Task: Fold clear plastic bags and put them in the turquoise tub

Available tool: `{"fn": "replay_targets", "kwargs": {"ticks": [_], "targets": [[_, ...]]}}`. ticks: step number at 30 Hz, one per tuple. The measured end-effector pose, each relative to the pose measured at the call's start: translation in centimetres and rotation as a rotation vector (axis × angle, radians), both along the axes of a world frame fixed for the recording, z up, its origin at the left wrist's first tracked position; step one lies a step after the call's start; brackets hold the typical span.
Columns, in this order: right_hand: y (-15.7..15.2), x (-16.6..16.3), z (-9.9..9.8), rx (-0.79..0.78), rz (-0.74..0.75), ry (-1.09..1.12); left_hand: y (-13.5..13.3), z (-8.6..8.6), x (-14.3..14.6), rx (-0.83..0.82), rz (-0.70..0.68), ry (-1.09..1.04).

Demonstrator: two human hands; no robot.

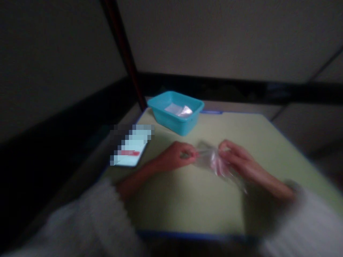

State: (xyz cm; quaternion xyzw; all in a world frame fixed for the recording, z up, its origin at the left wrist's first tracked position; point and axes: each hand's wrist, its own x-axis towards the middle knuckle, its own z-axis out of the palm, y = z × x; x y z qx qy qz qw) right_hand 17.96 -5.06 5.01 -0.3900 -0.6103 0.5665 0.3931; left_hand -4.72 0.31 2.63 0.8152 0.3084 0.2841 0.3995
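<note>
A clear plastic bag (217,165) is stretched between my two hands above the table. Pinched at its left end are the fingertips of my left hand (182,156). My right hand (237,159) grips the bag on the other side, thumb and fingers closed together. Loose film hangs below the right fingers and is smeared by motion. Pinkish patches show through the plastic; what they are, I cannot make out.
A turquoise plastic basket (171,121) with shiny white packets (184,111) inside stands at the table's far left. A phone or tablet with a lit screen (131,146) lies at the left edge. The pale green table (193,210) has a blue rim, with walls behind and at left.
</note>
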Motion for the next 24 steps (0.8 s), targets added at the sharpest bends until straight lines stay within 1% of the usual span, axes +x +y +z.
{"fn": "replay_targets", "kwargs": {"ticks": [1,3,5,6,7,8,11,12,14,16,19,21,24], "targets": [[0.0,0.1,0.2,-0.076,0.020,0.077,-0.1,0.6,-0.2,-0.139,-0.064,-0.053],[0.0,0.4,0.4,-0.179,0.064,0.175,-0.6,1.8,-0.5,-0.439,-0.222,-0.190],[0.0,0.6,0.4,-0.216,0.069,0.185,-1.2,2.9,-0.6,-0.665,-0.334,-0.316],[-0.1,0.7,0.3,-0.210,0.047,0.168,-1.4,3.2,-0.5,-0.743,-0.342,-0.362],[0.0,0.8,0.3,-0.198,0.016,0.143,-1.6,3.5,-0.4,-0.798,-0.310,-0.405],[0.0,0.8,0.2,-0.184,-0.024,0.117,-1.7,3.5,-0.3,-0.835,-0.250,-0.435],[0.7,0.8,-0.3,-0.161,-0.132,0.082,-1.5,3.0,0.1,-0.854,0.011,-0.394],[1.0,0.9,-0.4,-0.161,-0.160,0.079,-1.3,2.6,0.2,-0.846,0.076,-0.359],[1.7,1.1,-0.8,-0.165,-0.219,0.055,-0.7,1.9,0.1,-0.837,0.142,-0.297],[2.3,1.2,-1.1,-0.150,-0.269,-0.008,0.0,1.3,-0.1,-0.835,0.156,-0.237],[2.9,1.5,-1.5,-0.096,-0.328,-0.144,0.6,0.9,-0.6,-0.807,0.153,-0.075],[3.1,1.6,-1.7,-0.066,-0.348,-0.211,0.7,0.7,-0.8,-0.764,0.107,0.029],[3.4,2.1,-1.9,-0.010,-0.360,-0.278,0.8,0.0,-1.0,-0.682,0.030,0.129]]}}
